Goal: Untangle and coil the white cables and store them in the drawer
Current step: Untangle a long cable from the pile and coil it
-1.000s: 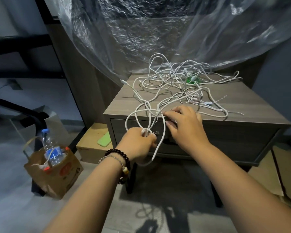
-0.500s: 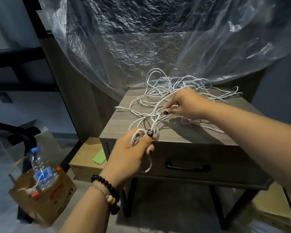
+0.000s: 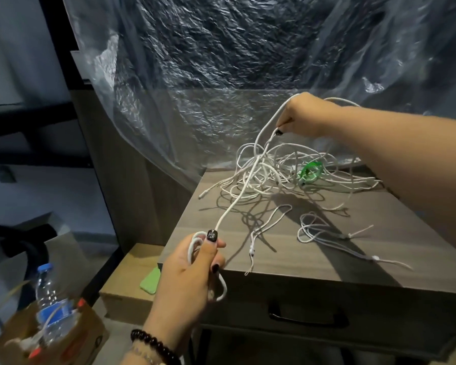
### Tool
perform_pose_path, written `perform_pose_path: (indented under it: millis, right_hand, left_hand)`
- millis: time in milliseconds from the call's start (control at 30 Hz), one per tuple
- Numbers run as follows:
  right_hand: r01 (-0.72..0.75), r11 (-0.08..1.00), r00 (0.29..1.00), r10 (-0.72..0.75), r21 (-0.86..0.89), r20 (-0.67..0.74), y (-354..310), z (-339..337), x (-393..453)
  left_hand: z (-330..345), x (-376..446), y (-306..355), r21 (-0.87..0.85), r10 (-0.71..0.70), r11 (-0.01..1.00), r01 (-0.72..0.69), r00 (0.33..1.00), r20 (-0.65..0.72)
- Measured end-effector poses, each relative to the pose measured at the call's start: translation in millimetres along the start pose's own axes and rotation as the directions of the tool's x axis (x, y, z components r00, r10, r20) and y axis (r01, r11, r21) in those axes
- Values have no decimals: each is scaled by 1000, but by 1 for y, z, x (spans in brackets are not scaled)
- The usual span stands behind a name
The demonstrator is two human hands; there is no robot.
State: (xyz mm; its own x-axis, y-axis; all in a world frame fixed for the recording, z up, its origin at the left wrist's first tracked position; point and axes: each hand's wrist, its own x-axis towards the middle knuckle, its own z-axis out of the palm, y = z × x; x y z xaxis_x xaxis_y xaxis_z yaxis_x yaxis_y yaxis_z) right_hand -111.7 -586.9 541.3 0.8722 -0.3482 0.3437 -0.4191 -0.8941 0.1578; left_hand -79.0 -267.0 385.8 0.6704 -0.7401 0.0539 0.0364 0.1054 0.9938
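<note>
White cables point(image 3: 271, 172) lie tangled at centre right on the nightstand point(image 3: 313, 256) — one strand runs between both hands. Left hand point(image 3: 192, 270), lower centre, grips coiled loops; right hand point(image 3: 300, 117), upper right, pinches the strand. Drawer point(image 3: 308, 316) closed.

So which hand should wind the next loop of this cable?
Probably the right hand: it pinches the cable high above the tangle and can carry slack over. The left hand already grips the started coil, so it should just hold.
</note>
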Motion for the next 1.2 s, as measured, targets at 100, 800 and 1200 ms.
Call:
perform_pose_path:
  millis: [100, 800, 1200]
  right_hand:
    - [-48, 999, 998, 46, -27, -43, 11, -19, 15]
    - [131, 969, 982, -156, 210, 108, -93, 18, -68]
    - [-43, 986, 999, 46, 163, -16, -83, 59, -42]
  left_hand:
    - [-5, 7, 1, -34, -13, 999, 13, 1000, 8]
    - [-16, 22, 2, 23, 62, 998, -65, 994, 94]
    - [-11, 5, 14, -103, 109, 990, -95, 985, 133]
